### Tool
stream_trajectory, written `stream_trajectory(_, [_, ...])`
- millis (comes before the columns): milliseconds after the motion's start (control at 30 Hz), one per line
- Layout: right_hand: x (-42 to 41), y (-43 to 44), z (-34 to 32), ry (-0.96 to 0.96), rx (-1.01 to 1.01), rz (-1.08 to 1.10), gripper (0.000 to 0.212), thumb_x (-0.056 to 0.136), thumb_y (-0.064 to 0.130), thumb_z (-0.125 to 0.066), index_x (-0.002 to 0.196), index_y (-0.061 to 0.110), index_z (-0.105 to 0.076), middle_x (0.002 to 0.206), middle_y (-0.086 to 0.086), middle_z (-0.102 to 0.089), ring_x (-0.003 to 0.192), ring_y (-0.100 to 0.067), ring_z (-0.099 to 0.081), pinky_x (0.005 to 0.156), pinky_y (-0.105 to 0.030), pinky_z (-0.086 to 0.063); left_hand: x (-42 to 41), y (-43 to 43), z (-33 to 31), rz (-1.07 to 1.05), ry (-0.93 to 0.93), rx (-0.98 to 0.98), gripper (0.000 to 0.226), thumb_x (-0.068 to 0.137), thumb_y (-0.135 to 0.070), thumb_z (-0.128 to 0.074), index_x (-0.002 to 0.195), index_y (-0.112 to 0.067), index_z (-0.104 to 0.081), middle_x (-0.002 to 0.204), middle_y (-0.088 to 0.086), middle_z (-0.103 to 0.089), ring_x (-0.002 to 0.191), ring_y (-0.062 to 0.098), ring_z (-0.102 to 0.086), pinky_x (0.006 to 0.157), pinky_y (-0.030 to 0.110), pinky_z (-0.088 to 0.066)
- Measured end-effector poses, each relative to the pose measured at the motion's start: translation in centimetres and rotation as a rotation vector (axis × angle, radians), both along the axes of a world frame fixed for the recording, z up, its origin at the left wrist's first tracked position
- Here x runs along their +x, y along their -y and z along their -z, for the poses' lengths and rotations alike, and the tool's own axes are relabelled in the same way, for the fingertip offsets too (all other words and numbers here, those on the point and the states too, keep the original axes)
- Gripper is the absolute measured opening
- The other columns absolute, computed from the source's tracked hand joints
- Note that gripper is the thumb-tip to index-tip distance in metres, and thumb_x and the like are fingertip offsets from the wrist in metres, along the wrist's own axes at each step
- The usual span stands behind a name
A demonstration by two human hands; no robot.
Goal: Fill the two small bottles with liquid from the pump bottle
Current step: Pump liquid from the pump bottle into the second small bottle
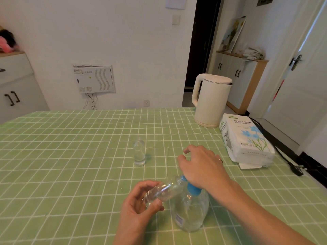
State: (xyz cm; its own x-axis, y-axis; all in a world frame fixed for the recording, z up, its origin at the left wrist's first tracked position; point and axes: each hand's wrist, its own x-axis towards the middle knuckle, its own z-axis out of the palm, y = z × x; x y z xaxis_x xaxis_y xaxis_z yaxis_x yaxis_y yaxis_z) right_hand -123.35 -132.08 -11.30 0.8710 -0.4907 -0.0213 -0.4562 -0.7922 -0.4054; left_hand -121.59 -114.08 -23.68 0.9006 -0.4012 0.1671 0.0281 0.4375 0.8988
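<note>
Surface: head view, a table (70,156) under a green cloth with a white grid, white walls behind it.
Pump bottle (192,207): clear and round-bodied, upright near the front edge, right of the middle; its blue pump (193,190) sticks up under the right hand.
Held small bottle (162,190): clear, lifted off the surface and tilted almost flat, base toward the left, mouth against the blue pump's spout.
Left hand (136,213): at the front edge, thumb and fingers curled round the base end of the held small bottle.
Right hand (203,165): palm lying on top of the blue pump, fingers loosely spread and bent forward, gripping nothing; a ring shows on one finger.
Standing small bottle (139,152): clear, upright near the middle of the surface, well apart from both hands; how full it is cannot be told.
Kettle (211,101): cream, lid down, at the far right corner, handle toward the left.
Tissue pack (246,138): white with blue flowers, lying along the right edge just in front of the kettle.
Plug (299,171): black, on a black cord at the right edge beyond the tissue pack.
Background: a white cabinet (16,85) at the far left, a white wall panel (94,79) low behind the far edge, a white door (300,85) at the right.
</note>
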Motion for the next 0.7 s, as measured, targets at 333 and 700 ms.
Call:
stream_trajectory(333, [0.1, 0.0, 0.2, 0.011, 0.041, 0.005, 0.046, 0.095, 0.048, -0.042, 0.134, 0.028, -0.057, 0.129, 0.004, -0.061, 0.108, -0.022, -0.059, 0.103, -0.049, -0.043, 0.0, -0.1, -0.1, 0.006, 0.001, 0.005, 0.044, 0.058, -0.016, -0.091, 0.099, -0.012, -0.076, 0.111, 0.016, -0.073, 0.091, 0.027, -0.070, 0.069, 0.037, -0.062])
stream_trajectory(700, [0.1, -0.4, -0.9, 0.037, -0.141, -0.021, 0.045, 0.094, 0.048, -0.041, 0.127, 0.023, -0.059, 0.127, -0.001, -0.060, 0.119, -0.026, -0.054, 0.114, -0.058, -0.031, -0.1, -0.1, -0.4, 0.021, -0.015, 0.009, 0.064, 0.049, -0.036, -0.104, 0.101, -0.013, -0.075, 0.112, 0.017, -0.075, 0.092, 0.029, -0.071, 0.069, 0.037, -0.062])
